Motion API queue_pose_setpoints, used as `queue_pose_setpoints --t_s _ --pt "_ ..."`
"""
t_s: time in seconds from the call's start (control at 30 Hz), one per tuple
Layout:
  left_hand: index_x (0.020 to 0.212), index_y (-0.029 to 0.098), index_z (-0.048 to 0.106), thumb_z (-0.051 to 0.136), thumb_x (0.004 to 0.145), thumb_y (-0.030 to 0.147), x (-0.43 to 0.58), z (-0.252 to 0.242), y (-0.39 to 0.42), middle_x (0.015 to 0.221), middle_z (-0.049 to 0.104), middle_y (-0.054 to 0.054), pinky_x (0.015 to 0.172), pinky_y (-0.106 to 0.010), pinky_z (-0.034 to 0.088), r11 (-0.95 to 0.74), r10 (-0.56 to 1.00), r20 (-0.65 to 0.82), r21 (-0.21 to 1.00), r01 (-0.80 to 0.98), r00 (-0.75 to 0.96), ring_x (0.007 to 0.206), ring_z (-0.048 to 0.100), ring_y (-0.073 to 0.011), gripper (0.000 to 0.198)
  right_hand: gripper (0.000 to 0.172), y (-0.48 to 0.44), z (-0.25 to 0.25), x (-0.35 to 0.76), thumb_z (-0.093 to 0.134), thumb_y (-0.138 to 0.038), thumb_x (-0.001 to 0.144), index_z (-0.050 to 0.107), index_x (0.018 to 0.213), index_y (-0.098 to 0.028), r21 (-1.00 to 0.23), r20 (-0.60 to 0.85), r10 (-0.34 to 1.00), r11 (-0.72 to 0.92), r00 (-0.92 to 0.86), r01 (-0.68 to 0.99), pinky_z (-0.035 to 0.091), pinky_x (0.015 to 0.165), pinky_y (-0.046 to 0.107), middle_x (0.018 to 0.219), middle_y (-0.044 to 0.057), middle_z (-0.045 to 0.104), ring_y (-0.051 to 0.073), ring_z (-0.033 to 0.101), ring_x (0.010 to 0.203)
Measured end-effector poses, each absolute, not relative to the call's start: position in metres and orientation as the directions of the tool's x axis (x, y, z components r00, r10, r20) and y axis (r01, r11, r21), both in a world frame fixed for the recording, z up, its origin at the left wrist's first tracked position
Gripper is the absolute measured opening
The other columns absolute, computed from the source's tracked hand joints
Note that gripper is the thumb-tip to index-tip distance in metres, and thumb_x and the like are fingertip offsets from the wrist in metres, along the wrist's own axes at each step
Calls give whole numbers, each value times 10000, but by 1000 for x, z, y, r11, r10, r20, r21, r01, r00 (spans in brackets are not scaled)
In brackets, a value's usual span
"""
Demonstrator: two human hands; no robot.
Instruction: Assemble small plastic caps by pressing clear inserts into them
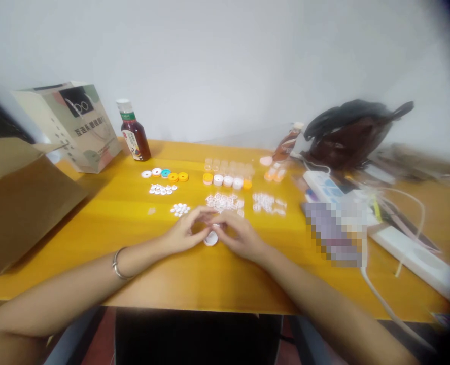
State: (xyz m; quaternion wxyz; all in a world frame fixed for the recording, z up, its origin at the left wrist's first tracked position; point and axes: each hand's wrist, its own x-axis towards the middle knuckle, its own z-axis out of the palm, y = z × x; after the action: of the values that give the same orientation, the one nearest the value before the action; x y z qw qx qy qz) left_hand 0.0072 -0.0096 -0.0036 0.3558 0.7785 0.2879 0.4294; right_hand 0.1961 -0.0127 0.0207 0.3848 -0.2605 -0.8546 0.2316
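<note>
My left hand (184,230) and my right hand (238,234) meet at the middle of the yellow table (133,263), fingertips pinched together over a small white round cap (210,239). What the fingers pinch is too small to name. A metal bracelet (118,264) sits on my left wrist. Just beyond the hands lie heaps of small white parts (225,202), a second heap (267,202) and a little pile (179,209). Farther back stand a row of coloured caps (227,180) and a row of round discs (165,174).
A brown cardboard box (19,203) fills the left edge, with a printed paper bag (72,124) behind it. A dark drink bottle (134,132) stands at the back. On the right are a tilted bottle (286,144), a dark bag (350,132) and a white power strip (400,238) with cables.
</note>
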Motion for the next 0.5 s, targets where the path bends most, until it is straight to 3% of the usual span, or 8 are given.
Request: queue_pose_setpoints --t_s 0.17,0.27,0.5 --pt "909 169 553 529 848 256 6 1 -8 829 589 -35 721 -269 450 -586 792 433 737 338 429 771 553 -144 109 122 -14 19 195 512 -258 858 572 960 -225 -643 554 688 711 -469 284 463 658 291 767 17 596 137 547 687" --pt "800 161 550 456 890 286 4 2 -6 759 574 -23 687 -262 424 -610 774 421 695 381 473 721 525 -137 180 134 -15 19 194 543 -282 844 571 962 -226 -690 528 712 677 -464 254 467 660 284 772 12 595 132 549 686" --pt "800 162 534 390 919 323 3 4 -7 749 550 -25 677 -258 405 -608 757 392 715 344 523 716 502 -140 247 155 -15 19 195 598 -277 807 571 951 -228 -766 470 722 620 -508 172 476 672 282 762 -2 584 127 557 693"
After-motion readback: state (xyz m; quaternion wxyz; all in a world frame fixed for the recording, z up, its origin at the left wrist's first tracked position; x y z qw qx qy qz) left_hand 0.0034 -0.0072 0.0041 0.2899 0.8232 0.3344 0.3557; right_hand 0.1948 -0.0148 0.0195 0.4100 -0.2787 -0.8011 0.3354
